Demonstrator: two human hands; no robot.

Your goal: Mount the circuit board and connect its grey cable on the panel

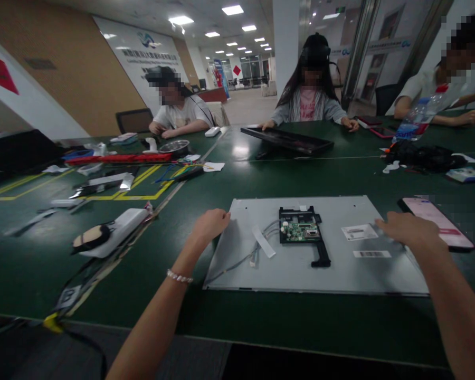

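Observation:
A flat silver-grey display panel (245, 274) lies back side up on the green table in front of me. A green circuit board (298, 231) sits in a black plastic bracket (320, 256) on the panel's back. Grey cables run from the board to the panel's lower left, under a strip of white tape (264, 243). My left hand (211, 224) is closed at the panel's left edge, its fingertips partly hidden. My right hand (414, 229) grips the right edge, beside a white label (359, 232); its thumb reaches over the surface.
A phone (439, 224) with a lit screen lies right of the panel. A white power strip (122, 232) and cables are at left. Across the table, a person touches a dark monitor (288, 140). Bottles (417, 116) and a black bag (423, 157) stand at right.

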